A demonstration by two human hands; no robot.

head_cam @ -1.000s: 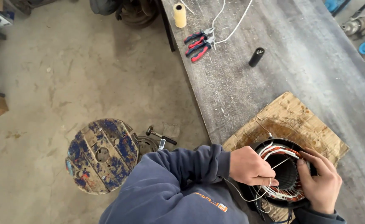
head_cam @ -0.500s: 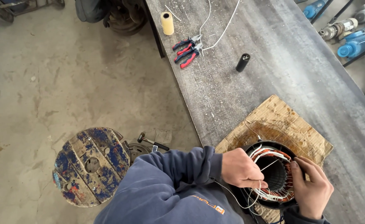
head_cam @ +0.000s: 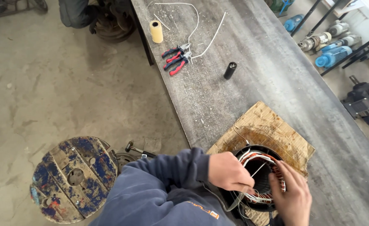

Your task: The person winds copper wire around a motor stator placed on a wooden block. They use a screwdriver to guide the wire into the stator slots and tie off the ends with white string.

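A black motor stator [head_cam: 260, 175] with copper windings and white sleeved leads stands on a worn wooden board [head_cam: 264, 125] at the near end of the grey workbench [head_cam: 251, 96]. My left hand [head_cam: 230, 172] rests on the stator's left rim, fingers pinched on a thin white wire. At the right side of the bore, my right hand [head_cam: 291, 194] has its fingers curled into the windings. Whether it grips a wire I cannot tell.
Red-and-black pliers [head_cam: 175, 58], a yellow thread spool [head_cam: 156, 31], loose white cord [head_cam: 209, 33] and a small black cylinder [head_cam: 230, 70] lie farther up the bench. A blue-painted wooden cable reel [head_cam: 73, 175] sits on the concrete floor at left. Blue motors [head_cam: 333, 56] lie at right.
The view has shifted, so the bench and stator sit lower and more to the left. My right hand has moved further into the windings. My left hand stays on the rim.
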